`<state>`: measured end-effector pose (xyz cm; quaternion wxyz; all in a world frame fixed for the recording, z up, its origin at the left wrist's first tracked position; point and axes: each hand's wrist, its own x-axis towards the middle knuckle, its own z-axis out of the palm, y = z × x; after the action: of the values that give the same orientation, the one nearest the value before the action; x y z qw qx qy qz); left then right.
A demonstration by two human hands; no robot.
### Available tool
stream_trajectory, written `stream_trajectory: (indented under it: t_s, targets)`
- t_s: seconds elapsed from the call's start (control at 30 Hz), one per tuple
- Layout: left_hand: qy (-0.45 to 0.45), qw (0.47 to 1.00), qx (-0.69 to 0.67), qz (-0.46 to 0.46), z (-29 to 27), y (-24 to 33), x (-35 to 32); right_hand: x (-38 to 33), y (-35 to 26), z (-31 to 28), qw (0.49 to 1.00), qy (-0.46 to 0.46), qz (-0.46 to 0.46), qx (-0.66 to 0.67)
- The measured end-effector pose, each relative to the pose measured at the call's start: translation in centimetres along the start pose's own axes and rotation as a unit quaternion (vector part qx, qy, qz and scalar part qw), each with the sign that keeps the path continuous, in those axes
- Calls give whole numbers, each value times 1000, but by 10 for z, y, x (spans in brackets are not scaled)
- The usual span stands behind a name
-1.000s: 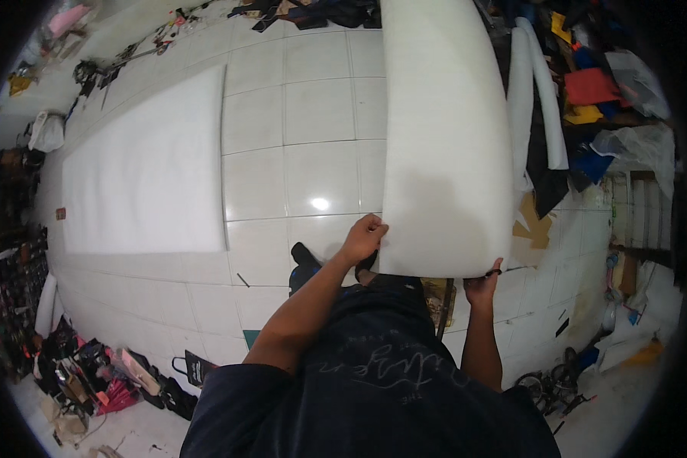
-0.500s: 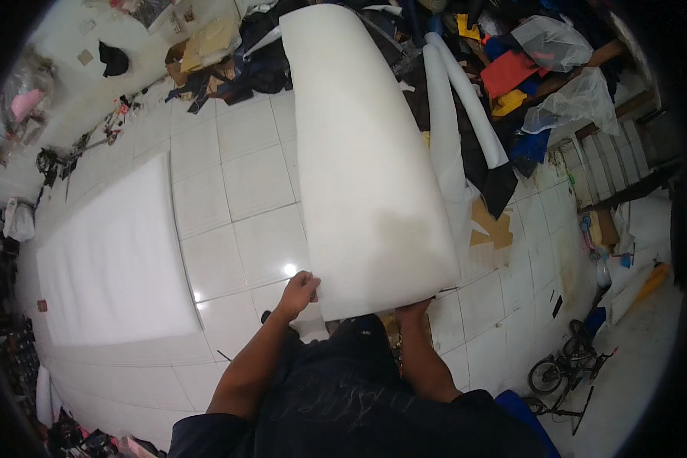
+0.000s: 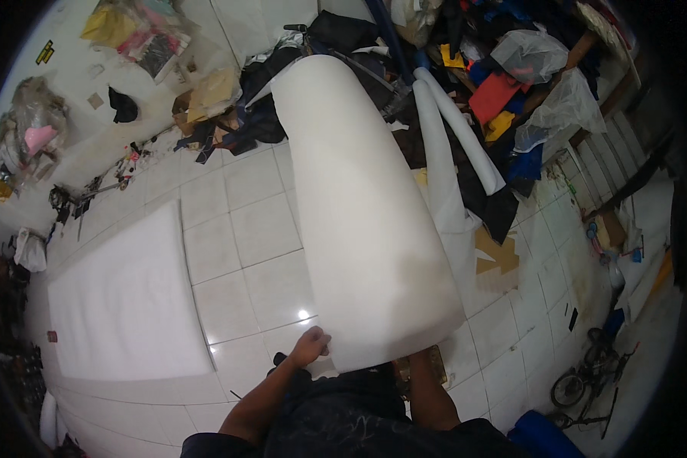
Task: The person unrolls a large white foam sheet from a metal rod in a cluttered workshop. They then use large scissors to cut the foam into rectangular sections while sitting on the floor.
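Note:
A large white foam roll (image 3: pixel 366 221), thick and flattened, stretches from in front of my body to the far clutter. A grey shadow falls on its near right part. My left hand (image 3: pixel 311 347) is closed at the near left edge, fingers pinched together on the foam. From below, my right hand (image 3: pixel 421 362) holds the near end toward its right side; its fingers are hidden under the roll. On the floor to the left lies a flat white foam sheet (image 3: pixel 130 298).
Dark fabric scraps (image 3: pixel 267 122), plastic bags (image 3: pixel 530 57) and thin white rolls (image 3: pixel 462 133) crowd the far side. Torn brown cardboard (image 3: pixel 496 256) lies right of the roll. A small bicycle (image 3: pixel 584 378) rests at the lower right, near a blue object (image 3: pixel 546 435).
The view has tilted, so the whole scene sits lower in the picture. Both hands stay at the roll's near end, whose thick edge now shows more.

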<state>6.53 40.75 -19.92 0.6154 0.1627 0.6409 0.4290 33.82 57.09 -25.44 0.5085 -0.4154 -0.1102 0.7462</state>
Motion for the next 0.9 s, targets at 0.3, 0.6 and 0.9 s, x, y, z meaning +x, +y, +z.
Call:
stream_trajectory:
  t_s: [0.3, 0.6, 0.9]
  targets:
    - [40, 999, 3, 10, -2, -2, 1, 6, 13, 16, 1000, -13, 26, 3]
    - [34, 999, 7, 14, -13, 11, -6, 12, 31, 25, 998, -26, 45, 25]
    - [37, 999, -14, 7, 3, 16, -12, 6, 29, 12, 997, -32, 60, 24]
